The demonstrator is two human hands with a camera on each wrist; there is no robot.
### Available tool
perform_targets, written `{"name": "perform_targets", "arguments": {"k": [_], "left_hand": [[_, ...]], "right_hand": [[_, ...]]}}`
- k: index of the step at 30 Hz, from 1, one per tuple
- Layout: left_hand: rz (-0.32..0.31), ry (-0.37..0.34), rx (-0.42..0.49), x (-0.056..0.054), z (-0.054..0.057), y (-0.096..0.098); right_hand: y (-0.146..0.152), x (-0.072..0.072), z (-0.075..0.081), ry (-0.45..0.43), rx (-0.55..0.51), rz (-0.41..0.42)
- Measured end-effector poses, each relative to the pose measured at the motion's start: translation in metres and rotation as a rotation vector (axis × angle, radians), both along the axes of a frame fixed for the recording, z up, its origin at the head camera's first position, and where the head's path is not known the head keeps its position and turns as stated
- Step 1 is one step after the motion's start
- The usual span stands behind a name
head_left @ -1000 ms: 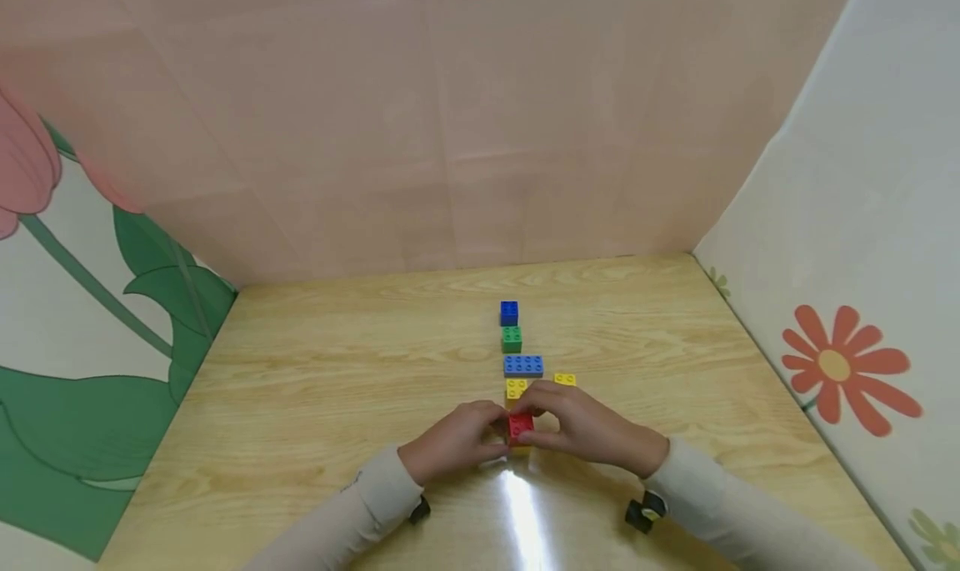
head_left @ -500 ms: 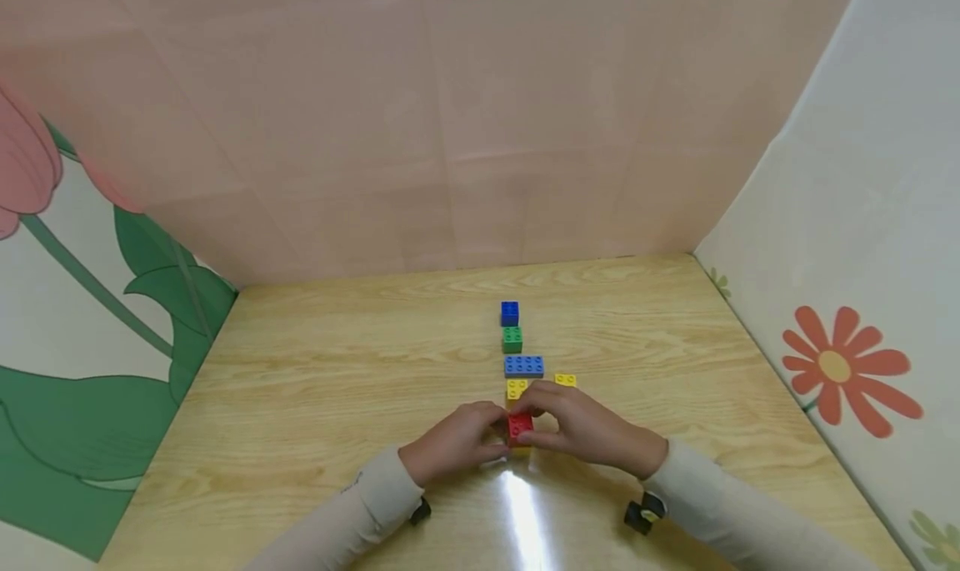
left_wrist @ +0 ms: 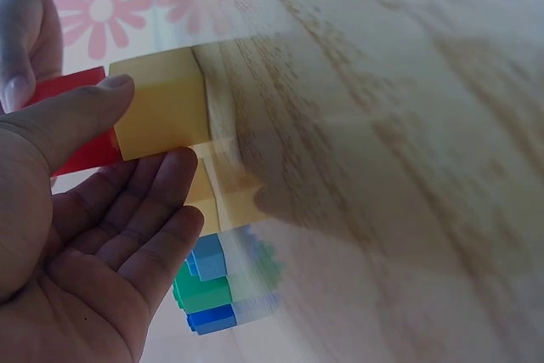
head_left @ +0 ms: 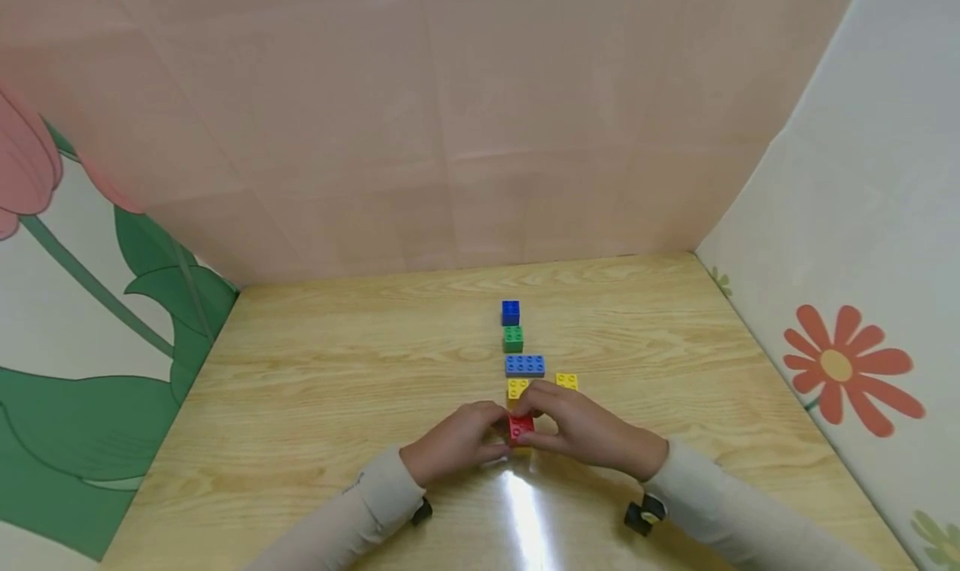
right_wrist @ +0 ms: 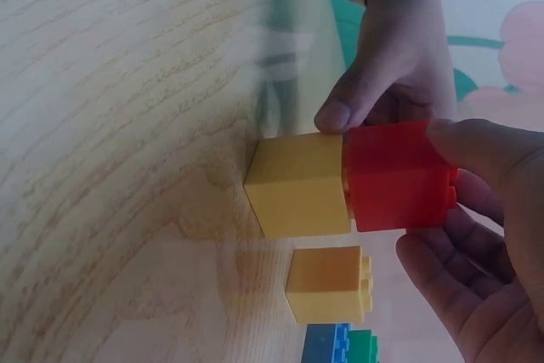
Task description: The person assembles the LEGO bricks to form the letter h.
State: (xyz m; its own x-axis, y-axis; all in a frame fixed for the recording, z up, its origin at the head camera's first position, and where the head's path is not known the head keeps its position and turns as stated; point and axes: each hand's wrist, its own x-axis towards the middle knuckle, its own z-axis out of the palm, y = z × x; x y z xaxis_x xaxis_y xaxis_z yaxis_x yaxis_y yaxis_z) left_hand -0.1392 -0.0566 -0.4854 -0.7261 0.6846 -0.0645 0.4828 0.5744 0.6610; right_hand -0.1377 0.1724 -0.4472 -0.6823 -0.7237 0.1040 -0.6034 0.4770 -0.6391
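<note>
A red brick sits on top of a yellow brick that stands on the table. In the right wrist view a narrow gap shows between the two. My right hand pinches the red brick between thumb and fingers. My left hand holds the lower yellow brick, its thumb on one side and fingertips on the far side, as the left wrist view shows. Just beyond stands another yellow brick, partly covered by the right hand in the head view.
Farther back, in a line, are a long blue brick, a green brick and a dark blue brick. One more yellow brick lies behind the right hand. A pink wall closes off the back of the wooden table.
Both hands stay in place on the red and yellow bricks. Apart from a very slight shift of the whole head view, nothing visibly moves.
</note>
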Motion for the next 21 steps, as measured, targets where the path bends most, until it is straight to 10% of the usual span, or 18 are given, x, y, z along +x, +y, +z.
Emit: {"name": "perform_targets", "arguments": {"k": [21], "left_hand": [[0.003,0.0,-0.011,-0.0021,-0.0015,0.0018]], "right_hand": [[-0.0001,0.0004,-0.002,-0.016,0.002,-0.005]]}}
